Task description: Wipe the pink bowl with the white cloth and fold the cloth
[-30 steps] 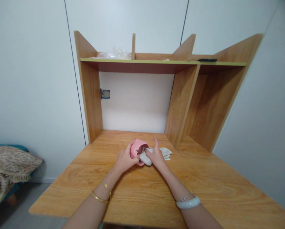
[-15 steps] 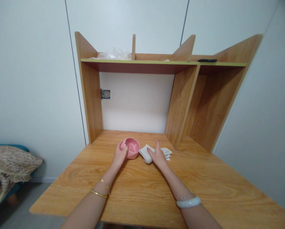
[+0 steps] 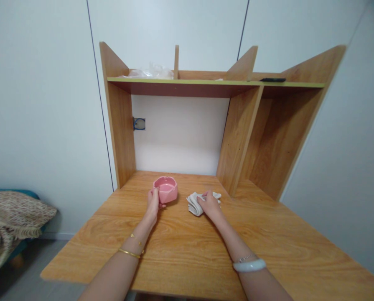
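Observation:
My left hand (image 3: pixel 153 205) grips the near left side of a pink ashtray (image 3: pixel 169 195), thumb at its rim and fingers beneath. The ashtray is faceted and round, with a shiny hollow inside facing up and toward me; nothing lies in it. To its right, my right hand (image 3: pixel 209 205) is closed on a folded pale grey cloth (image 3: pixel 194 205) on the desk, pinching its top between thumb and fingers. Part of the cloth is hidden under that hand. A gap of bare wood separates the cloth from the ashtray.
The wooden desk (image 3: pixel 180 251) carries a hutch with a shelf (image 3: pixel 187 82) and upright dividers. A clear plastic bag (image 3: pixel 151 72) and a flat black object (image 3: pixel 273 80) lie on the shelf. An open socket box (image 3: pixel 139 123) shows at the back left. A patterned blanket (image 3: pixel 14 213) lies at far left.
My left hand has moved the ashtray left and slightly away, apart from the cloth. The right hand's spread fingers have closed on the cloth, bunching it a little.

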The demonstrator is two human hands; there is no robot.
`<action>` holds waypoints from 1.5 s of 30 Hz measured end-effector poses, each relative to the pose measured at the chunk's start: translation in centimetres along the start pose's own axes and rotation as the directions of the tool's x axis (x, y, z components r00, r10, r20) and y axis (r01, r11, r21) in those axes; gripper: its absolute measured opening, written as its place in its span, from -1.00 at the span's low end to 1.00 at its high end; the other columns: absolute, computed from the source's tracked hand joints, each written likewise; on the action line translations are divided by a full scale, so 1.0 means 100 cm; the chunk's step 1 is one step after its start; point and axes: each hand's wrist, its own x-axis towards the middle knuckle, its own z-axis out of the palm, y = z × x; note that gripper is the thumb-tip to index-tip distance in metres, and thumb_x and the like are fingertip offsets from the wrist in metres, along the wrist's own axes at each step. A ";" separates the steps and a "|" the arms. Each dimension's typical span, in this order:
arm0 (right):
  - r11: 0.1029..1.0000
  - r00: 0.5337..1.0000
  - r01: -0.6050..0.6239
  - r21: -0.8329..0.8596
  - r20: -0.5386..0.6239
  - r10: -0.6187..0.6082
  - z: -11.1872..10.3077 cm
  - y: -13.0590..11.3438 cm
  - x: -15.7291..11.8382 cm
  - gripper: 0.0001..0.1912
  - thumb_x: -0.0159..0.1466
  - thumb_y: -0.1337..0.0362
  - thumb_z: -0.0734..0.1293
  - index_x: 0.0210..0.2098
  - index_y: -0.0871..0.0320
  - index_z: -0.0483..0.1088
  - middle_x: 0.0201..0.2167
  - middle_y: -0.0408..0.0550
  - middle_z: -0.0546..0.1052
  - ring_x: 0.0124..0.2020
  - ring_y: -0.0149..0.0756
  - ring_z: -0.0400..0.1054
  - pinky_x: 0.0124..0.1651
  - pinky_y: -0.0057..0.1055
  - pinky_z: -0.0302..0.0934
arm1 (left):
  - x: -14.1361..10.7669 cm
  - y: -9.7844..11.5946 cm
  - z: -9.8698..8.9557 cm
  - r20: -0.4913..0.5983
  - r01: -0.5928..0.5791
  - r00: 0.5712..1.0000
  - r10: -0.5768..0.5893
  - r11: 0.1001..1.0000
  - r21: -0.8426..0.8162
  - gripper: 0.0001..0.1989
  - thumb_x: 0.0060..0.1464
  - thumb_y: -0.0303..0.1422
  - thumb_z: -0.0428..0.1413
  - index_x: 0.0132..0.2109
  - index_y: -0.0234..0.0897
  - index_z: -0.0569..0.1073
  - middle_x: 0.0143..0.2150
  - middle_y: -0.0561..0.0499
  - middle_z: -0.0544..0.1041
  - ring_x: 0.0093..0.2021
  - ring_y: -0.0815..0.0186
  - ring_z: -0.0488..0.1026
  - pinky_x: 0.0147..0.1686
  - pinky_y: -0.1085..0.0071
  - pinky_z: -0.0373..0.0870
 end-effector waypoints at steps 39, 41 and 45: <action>0.780 0.985 -0.122 0.614 0.173 0.019 0.001 -0.021 -0.001 -0.66 0.04 0.01 0.22 -0.41 0.18 0.30 -0.67 -0.23 0.36 -0.72 -0.53 0.17 -0.69 -0.60 0.01 | -0.011 -0.004 0.004 0.310 0.132 0.946 -0.093 0.985 -0.109 -0.57 -0.04 -0.16 0.04 -0.04 -0.18 0.13 -0.68 0.27 0.22 -0.78 0.55 0.15 -0.66 0.56 0.29; 0.780 0.979 -0.137 0.611 0.205 0.011 0.003 -0.021 -0.002 -0.67 0.06 0.02 0.22 -0.40 0.18 0.29 -0.67 -0.23 0.38 -0.74 -0.54 0.16 -0.71 -0.61 0.00 | -0.011 -0.004 0.004 0.319 0.124 0.944 -0.079 0.984 -0.125 -0.55 -0.06 -0.15 0.05 -0.04 -0.18 0.13 -0.67 0.27 0.22 -0.78 0.56 0.14 -0.67 0.58 0.27; 0.779 0.958 -0.168 0.604 0.287 -0.016 0.010 -0.023 -0.005 -0.66 0.10 0.04 0.20 -0.29 0.18 0.25 -0.68 -0.23 0.41 -0.80 -0.55 0.14 -0.77 -0.62 -0.07 | -0.009 -0.008 0.004 0.362 0.102 0.931 -0.056 0.989 -0.108 -0.47 -0.09 -0.14 0.07 0.01 -0.18 0.11 -0.67 0.28 0.23 -0.79 0.56 0.12 -0.66 0.57 0.26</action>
